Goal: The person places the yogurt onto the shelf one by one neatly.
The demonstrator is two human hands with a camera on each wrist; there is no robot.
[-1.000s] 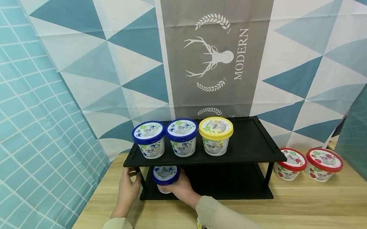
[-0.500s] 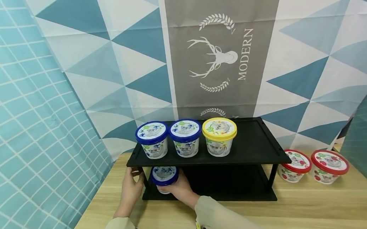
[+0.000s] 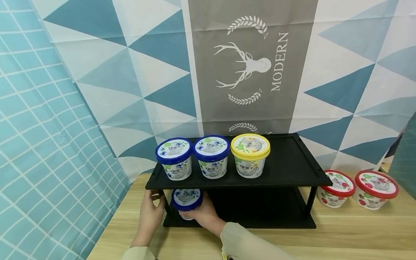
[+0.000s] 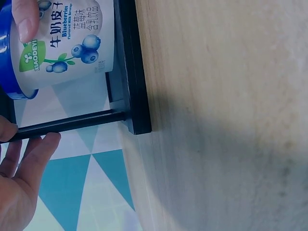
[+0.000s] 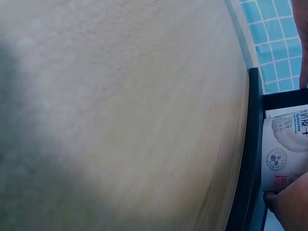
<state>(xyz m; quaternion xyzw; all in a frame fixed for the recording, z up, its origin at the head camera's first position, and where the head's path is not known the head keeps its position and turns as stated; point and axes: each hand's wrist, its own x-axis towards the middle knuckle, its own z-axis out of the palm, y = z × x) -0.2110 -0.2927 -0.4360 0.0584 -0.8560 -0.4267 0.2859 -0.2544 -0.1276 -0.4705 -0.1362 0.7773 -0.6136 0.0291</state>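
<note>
In the head view, a two-tier black rack [image 3: 285, 152] stands on the wooden table. My left hand [image 3: 151, 216] is at the rack's left end. Its thumb and fingers lie on either side of the left post [image 4: 72, 123], gripping it. Within the lower tier, my right hand [image 3: 205, 212] holds a tub of blueberry milk drink [image 3: 186, 197] with a blue lid, beside that post. The tub's printed side faces the left wrist camera, its base close to the lower board. The fingers behind the tub are mostly hidden in the head view.
Two blue-lidded tubs [image 3: 175, 158] [image 3: 212, 156] and a yellow-lidded tub [image 3: 250, 155] stand on the upper tier. Right of the rack, two red-lidded tubs [image 3: 335, 187] [image 3: 375, 188] sit on the table [image 3: 367, 235]. A patterned cloth [image 3: 160, 69] hangs behind.
The head view has shifted slightly, so the rack and tubs appear further right. Both hands keep their holds, and the blueberry tub stays at the lower tier's left end.
</note>
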